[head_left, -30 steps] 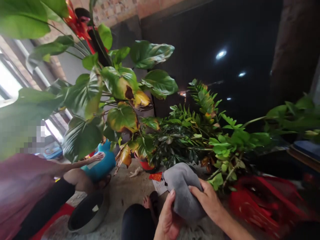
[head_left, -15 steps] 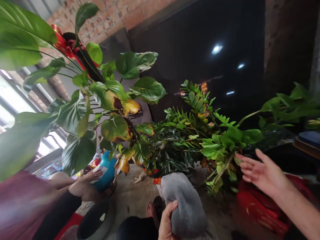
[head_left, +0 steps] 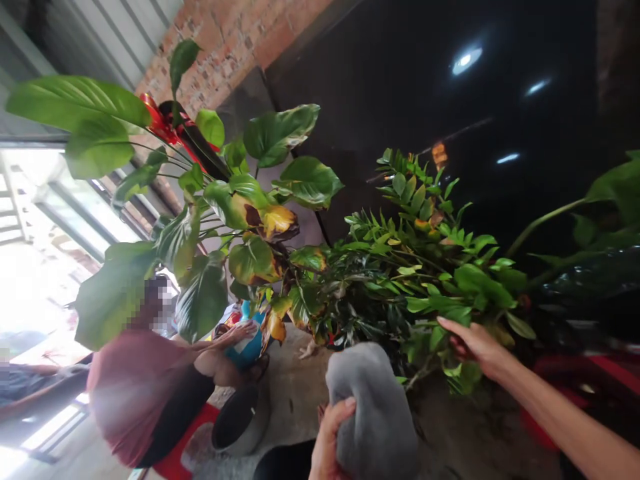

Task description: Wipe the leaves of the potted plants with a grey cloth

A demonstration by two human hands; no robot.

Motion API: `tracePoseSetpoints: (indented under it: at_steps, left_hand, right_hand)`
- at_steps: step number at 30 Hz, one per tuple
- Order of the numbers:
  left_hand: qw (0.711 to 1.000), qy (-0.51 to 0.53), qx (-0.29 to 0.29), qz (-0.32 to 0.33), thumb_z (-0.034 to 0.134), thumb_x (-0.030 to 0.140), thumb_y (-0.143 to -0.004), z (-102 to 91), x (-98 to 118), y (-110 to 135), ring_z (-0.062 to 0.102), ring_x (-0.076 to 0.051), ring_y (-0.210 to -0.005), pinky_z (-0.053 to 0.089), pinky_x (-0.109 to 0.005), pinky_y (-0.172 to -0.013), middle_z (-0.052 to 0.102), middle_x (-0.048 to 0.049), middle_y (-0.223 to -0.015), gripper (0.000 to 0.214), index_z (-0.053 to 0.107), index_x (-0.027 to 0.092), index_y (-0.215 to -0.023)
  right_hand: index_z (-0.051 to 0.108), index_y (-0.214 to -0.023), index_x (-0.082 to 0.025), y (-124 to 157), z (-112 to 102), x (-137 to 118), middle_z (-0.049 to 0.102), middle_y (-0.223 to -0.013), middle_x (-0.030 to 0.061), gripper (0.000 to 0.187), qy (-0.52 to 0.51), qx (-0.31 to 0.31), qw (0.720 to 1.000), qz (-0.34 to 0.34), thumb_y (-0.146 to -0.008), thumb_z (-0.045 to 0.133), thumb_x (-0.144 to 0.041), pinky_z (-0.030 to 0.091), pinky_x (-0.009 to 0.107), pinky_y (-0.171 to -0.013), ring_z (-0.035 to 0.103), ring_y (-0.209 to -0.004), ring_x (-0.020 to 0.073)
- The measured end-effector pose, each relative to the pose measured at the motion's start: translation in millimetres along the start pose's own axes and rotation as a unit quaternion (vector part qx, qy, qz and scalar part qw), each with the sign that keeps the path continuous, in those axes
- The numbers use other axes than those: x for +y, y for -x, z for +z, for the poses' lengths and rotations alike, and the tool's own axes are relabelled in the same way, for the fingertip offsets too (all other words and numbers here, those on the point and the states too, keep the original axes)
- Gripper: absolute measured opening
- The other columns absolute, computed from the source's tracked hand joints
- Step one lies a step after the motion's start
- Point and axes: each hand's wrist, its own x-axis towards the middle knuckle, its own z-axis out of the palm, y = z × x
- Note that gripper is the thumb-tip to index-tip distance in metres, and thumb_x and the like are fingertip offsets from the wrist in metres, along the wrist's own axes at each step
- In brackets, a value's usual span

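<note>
Left hand (head_left: 334, 433) grips grey cloth (head_left: 375, 407) at bottom centre; right hand (head_left: 473, 343) is among leaves (head_left: 475, 281), hold unclear; floor (head_left: 285, 380) lies below, brick wall (head_left: 220, 50) upper left.

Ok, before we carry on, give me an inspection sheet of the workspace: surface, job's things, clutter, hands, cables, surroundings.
Surface: gray-brown floor, dark specks on it.
Job's things: gray cloth, bunched; green leaves at center right.
Clutter: dark tub on the floor; red item at lower right, too dark to identify.
Hands: left hand grips the cloth, thumb on its near face; right hand is at the leaves, but whether it pinches one can't be told.
Cables: nothing seen.
Surroundings: large-leaved plant, some leaves yellowed and browned; brick wall; glossy dark panel with bright reflections; seated co-worker at left.
</note>
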Motion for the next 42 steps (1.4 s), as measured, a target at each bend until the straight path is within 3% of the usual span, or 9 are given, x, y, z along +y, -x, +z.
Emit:
tracePoseSetpoints:
  at_steps: [5,8,16,24,29,32,36,39,42]
  left_hand:
    - [0.98,-0.031,-0.034,0.196,0.081,0.028,-0.042,54.1,53.5,14.2,0.064,-0.018,-0.056,0.053,-0.03,-0.063,0.065,0.0021,-0.055,0.024,0.064,0.02,-0.058]
    - [0.969,-0.055,-0.071,0.231,0.081,0.026,-0.041,82.8,56.1,4.4,0.064,-0.017,-0.061,0.05,-0.026,-0.061,0.07,0.0013,-0.065,0.034,0.07,0.019,-0.073]
    - [0.984,-0.134,-0.119,0.023,0.074,0.022,-0.047,75.2,-9.2,-19.0,0.064,-0.019,-0.056,0.048,-0.028,-0.056,0.072,-0.0048,-0.065,0.043,0.073,0.014,-0.089]
    - [0.977,-0.033,-0.123,0.169,0.083,0.024,-0.043,122.0,66.7,-18.0,0.062,-0.015,-0.058,0.049,-0.027,-0.062,0.07,-0.0008,-0.066,0.035,0.069,0.015,-0.075]
    - [0.99,-0.108,-0.074,0.058,0.077,0.022,-0.052,112.4,30.2,-39.5,0.059,-0.014,-0.055,0.048,-0.027,-0.06,0.069,-0.0001,-0.061,0.025,0.068,0.016,-0.074]
    - [0.971,-0.188,-0.144,-0.022,0.08,0.023,-0.044,89.5,7.7,-28.4,0.061,-0.017,-0.056,0.047,-0.028,-0.057,0.071,-0.0035,-0.064,0.039,0.072,0.013,-0.08]
    - [0.968,-0.137,-0.21,0.027,0.084,0.023,-0.041,95.9,33.3,-10.0,0.061,-0.016,-0.056,0.046,-0.026,-0.057,0.072,-0.0037,-0.067,0.043,0.074,0.012,-0.082]
    - [0.977,-0.045,-0.181,0.105,0.081,0.019,-0.048,126.2,64.5,-17.7,0.061,-0.014,-0.057,0.047,-0.026,-0.061,0.071,-0.002,-0.064,0.026,0.073,0.013,-0.072]
    - [0.985,-0.021,-0.14,0.096,0.077,0.017,-0.055,143.5,63.6,-38.7,0.06,-0.013,-0.053,0.047,-0.025,-0.061,0.068,-0.0008,-0.055,0.011,0.068,0.014,-0.06]
  right_hand:
    - [0.052,-0.044,-0.02,-5.5,6.0,2.4,0.051,-0.034,-0.0012,0.032,0.029,0.046,0.999,-0.005,-0.056,0.081,-0.029,0.032,0.023,-0.031,0.041,-0.029,0.0106]
    - [0.056,-0.046,-0.02,-5.5,6.6,0.7,0.054,-0.036,0.0,0.028,0.027,0.068,0.997,-0.005,-0.057,0.08,-0.028,0.036,0.024,-0.032,0.046,-0.031,0.0122]
    - [0.061,-0.046,-0.02,2.1,8.3,-2.6,0.057,-0.041,0.0002,0.022,-0.009,0.082,0.996,-0.036,-0.056,0.08,-0.021,0.041,0.025,-0.034,0.05,-0.038,0.0137]
    - [0.052,-0.043,-0.024,0.5,9.0,5.9,0.051,-0.035,-0.0015,0.031,-0.024,0.115,0.993,-0.012,-0.052,0.081,-0.03,0.038,0.026,-0.03,0.045,-0.034,0.0138]
    - [0.057,-0.049,-0.021,-1.3,15.5,6.8,0.059,-0.044,-0.0002,0.02,-0.039,0.119,0.992,-0.028,-0.048,0.075,-0.03,0.045,0.028,-0.038,0.053,-0.041,0.0161]
    - [0.053,-0.045,-0.022,-2.0,13.3,7.0,0.054,-0.038,-0.0017,0.025,-0.033,0.128,0.99,-0.041,-0.044,0.076,-0.033,0.04,0.029,-0.035,0.049,-0.038,0.016]
    - [0.055,-0.046,-0.022,-4.8,7.8,8.6,0.057,-0.042,-0.001,0.025,-0.037,0.131,0.989,-0.064,-0.039,0.076,-0.033,0.04,0.03,-0.037,0.051,-0.04,0.0168]
    - [0.059,-0.051,-0.021,-8.4,7.6,9.9,0.062,-0.048,0.0008,0.026,-0.044,0.129,0.987,-0.079,-0.037,0.075,-0.036,0.042,0.031,-0.039,0.054,-0.044,0.0186]
    - [0.062,-0.054,-0.02,-11.1,10.5,10.3,0.064,-0.05,0.0017,0.028,-0.044,0.135,0.986,-0.088,-0.037,0.074,-0.039,0.043,0.032,-0.042,0.056,-0.047,0.0202]
